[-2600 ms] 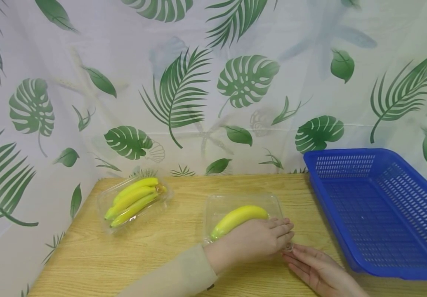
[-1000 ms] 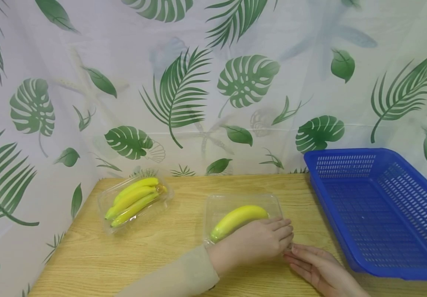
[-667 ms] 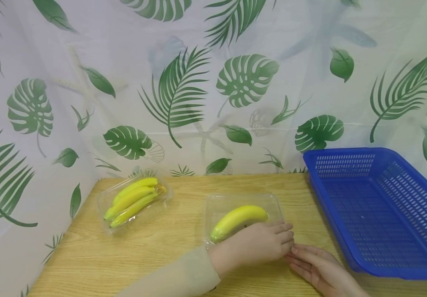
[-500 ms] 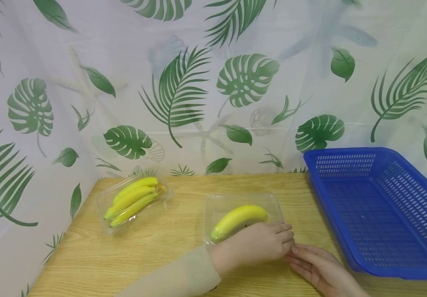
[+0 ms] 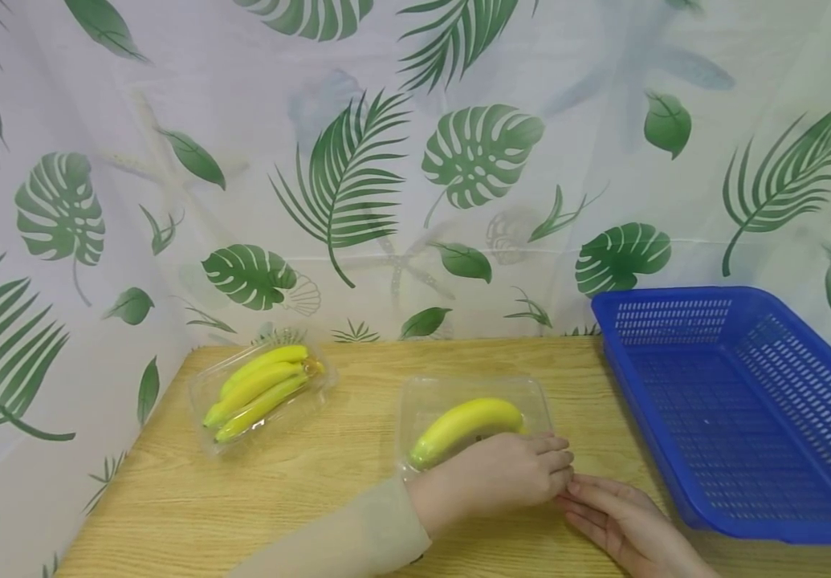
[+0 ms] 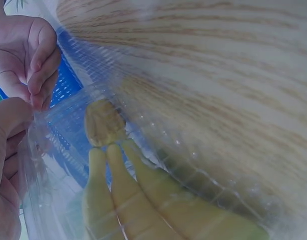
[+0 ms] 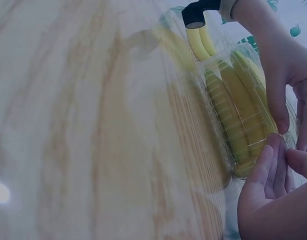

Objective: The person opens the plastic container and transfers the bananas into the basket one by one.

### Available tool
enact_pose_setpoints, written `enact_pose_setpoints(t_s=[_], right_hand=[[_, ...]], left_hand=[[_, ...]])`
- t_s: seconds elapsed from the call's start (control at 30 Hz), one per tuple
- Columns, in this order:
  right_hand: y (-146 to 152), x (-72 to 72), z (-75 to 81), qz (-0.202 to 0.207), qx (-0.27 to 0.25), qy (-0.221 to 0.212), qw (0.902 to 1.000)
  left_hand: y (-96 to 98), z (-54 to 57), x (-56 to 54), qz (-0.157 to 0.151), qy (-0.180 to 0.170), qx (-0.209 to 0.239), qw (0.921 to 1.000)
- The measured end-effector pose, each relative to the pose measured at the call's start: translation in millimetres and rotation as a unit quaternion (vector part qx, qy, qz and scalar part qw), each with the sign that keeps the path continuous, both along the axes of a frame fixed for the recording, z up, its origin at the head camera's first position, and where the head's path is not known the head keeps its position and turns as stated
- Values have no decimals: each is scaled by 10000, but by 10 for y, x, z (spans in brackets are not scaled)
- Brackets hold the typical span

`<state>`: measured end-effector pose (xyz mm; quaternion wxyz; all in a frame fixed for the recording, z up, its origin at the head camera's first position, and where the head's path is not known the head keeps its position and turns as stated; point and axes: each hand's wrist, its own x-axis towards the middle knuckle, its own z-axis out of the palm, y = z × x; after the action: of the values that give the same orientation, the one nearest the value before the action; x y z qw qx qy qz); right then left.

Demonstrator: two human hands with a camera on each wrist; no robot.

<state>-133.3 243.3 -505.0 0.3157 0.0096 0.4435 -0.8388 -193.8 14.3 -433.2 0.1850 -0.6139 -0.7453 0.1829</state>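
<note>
A clear plastic clamshell box [image 5: 483, 387] with bananas [image 5: 469, 421] inside lies on the table; the left wrist view shows their joined stems [image 6: 104, 122] through the plastic. My left hand [image 5: 498, 475] reaches across the box's near side and grips its right edge between thumb and fingers. At the near right corner, my right hand [image 5: 621, 523], palm turned up, pinches the plastic edge. The fingertips of both hands meet there. In the right wrist view, the hands [image 7: 273, 195] partly cover that corner, so the rim between them is hidden.
A second clear box [image 5: 223, 444] holding several bananas [image 5: 256, 389] sits at the table's back left. To the right stands a blue perforated basket [image 5: 646, 433]. A leaf-patterned cloth [image 5: 379, 313] hangs behind the wooden table [image 5: 191, 514].
Both hands stay at the box's near right corner. The bit of clear rim that showed between them at first is now covered by the fingers. The boxes and basket have not moved.
</note>
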Motion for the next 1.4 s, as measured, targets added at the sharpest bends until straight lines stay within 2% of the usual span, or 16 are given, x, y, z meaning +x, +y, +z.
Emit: enact_pose_setpoints(t_s=[0.37,0.63,0.97,1.2,1.4], right_hand=[[-18,13,-3,9,7,98,10000],[-19,14,-9,-126,225,122,9996],[-29,12,8,-104,195,134,9997],[-54,17,38,-234,497,102,9984],[-63,19,30,-254,535,157,9981]], left_hand=[[3,-35,-9,-68,-73,67,9999],[-25,-71,-31,-224,151,112,9996],[-45,-107,-44,-331,406,268,9983],[-49,-79,-33,-315,369,314,9983],[-38,-106,-42,-360,394,401,9978]])
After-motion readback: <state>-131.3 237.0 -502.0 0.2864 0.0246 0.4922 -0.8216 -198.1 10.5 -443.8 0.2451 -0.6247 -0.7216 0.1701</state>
